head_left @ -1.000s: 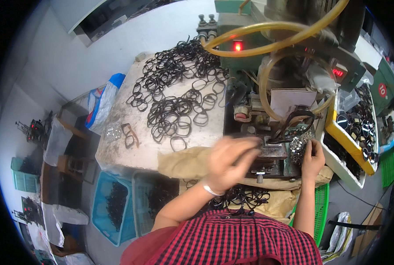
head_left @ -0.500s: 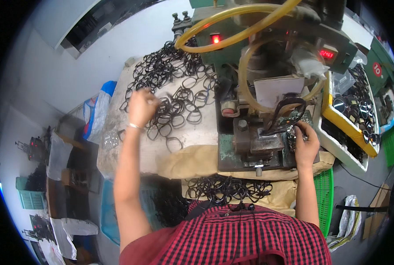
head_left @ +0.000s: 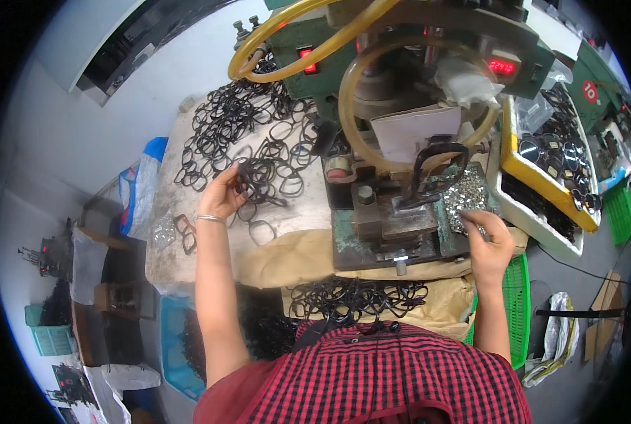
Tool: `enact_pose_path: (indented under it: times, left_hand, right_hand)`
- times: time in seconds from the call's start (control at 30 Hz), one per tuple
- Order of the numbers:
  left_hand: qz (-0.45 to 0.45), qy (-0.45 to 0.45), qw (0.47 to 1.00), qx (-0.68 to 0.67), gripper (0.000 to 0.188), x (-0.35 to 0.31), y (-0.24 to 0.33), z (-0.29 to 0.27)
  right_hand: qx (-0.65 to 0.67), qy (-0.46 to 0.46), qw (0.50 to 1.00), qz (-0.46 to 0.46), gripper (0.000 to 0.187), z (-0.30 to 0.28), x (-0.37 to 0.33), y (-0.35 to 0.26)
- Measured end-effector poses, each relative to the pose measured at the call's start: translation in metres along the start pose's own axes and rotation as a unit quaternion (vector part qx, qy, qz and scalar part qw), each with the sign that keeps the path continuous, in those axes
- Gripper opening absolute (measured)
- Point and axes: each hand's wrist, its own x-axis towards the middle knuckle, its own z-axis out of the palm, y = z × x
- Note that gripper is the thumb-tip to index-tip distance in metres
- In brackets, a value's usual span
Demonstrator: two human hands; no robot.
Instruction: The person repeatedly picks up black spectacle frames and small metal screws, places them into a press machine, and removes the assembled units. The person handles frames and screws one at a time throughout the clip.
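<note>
My left hand [head_left: 221, 196] is at the near left side of a large heap of black eyeglass frames [head_left: 234, 120] on the worktable. Its fingers close on a black eyeglass frame [head_left: 243, 188] at the edge of the heap. One more black eyeglass frame [head_left: 434, 169] stands tilted in the metal fixture [head_left: 393, 222] of a green press. To the right of the fixture lies a pile of small shiny metal pieces [head_left: 469, 189]. Over its near edge, my right hand [head_left: 491, 244] has thumb and fingers pinched together; anything between them is too small to make out.
A yellow hose [head_left: 347, 92] loops in front of the press. White foam boxes [head_left: 541, 222] with sunglasses stand at the right. More black frames [head_left: 358, 298] lie on brown paper near my body. A blue basket [head_left: 176, 346] and a green basket [head_left: 519, 304] flank me.
My left hand has come nearer and reached the frames at the heap's edge. My right hand has drawn back from beside the fixture, uncovering more metal pieces. The whole view has shifted slightly.
</note>
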Motion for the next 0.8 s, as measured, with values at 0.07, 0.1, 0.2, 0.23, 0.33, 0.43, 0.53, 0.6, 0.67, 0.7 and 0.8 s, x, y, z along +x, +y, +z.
enact_pose_path:
  times: [0.07,0.1,0.2,0.23,0.33,0.43,0.53,0.6,0.67,0.7,0.8]
  left_hand:
    - [0.026,0.004,1.0,-0.001,0.014,-0.006,0.0,0.009]
    - [0.036,0.002,0.999,-0.001,0.016,-0.008,-0.003,0.015]
    - [0.104,0.036,0.989,0.094,0.014,-0.004,-0.008,0.011]
    - [0.156,0.07,0.971,0.17,0.014,-0.008,-0.012,0.013]
    - [0.141,0.004,0.99,0.011,0.01,-0.036,-0.011,0.046]
    - [0.207,-0.013,0.978,0.001,0.015,-0.048,-0.007,0.054]
    - [0.271,0.022,0.961,-0.044,0.015,-0.084,-0.018,0.095]
    - [0.319,0.025,0.946,-0.054,0.013,-0.116,-0.028,0.11]
    - [0.374,-0.001,0.927,-0.019,0.012,-0.151,-0.034,0.134]
    - [0.405,-0.024,0.914,0.017,0.012,-0.173,-0.035,0.149]
    - [0.449,-0.028,0.877,0.167,0.013,-0.202,-0.059,0.192]
  right_hand:
    - [0.043,-0.024,0.998,-0.04,0.016,0.009,0.015,-0.03]
    - [0.064,-0.036,0.996,-0.051,0.015,0.014,0.024,-0.043]
    - [0.113,-0.032,0.993,-0.013,0.015,0.038,0.033,-0.048]
    - [0.167,-0.059,0.981,0.082,0.019,0.045,0.031,-0.049]
    - [0.304,-0.04,0.942,0.138,0.034,0.057,0.026,-0.04]
    - [0.372,-0.056,0.911,0.169,0.044,0.06,0.031,-0.047]
    - [0.446,-0.079,0.868,0.203,0.05,0.064,0.032,-0.066]
    - [0.443,-0.09,0.865,0.219,0.051,0.06,0.032,-0.081]
    - [0.411,-0.072,0.887,0.198,0.051,0.056,0.027,-0.085]
    - [0.381,-0.063,0.908,0.162,0.052,0.053,0.02,-0.09]
    - [0.319,-0.112,0.936,0.097,0.047,0.034,0.018,-0.084]
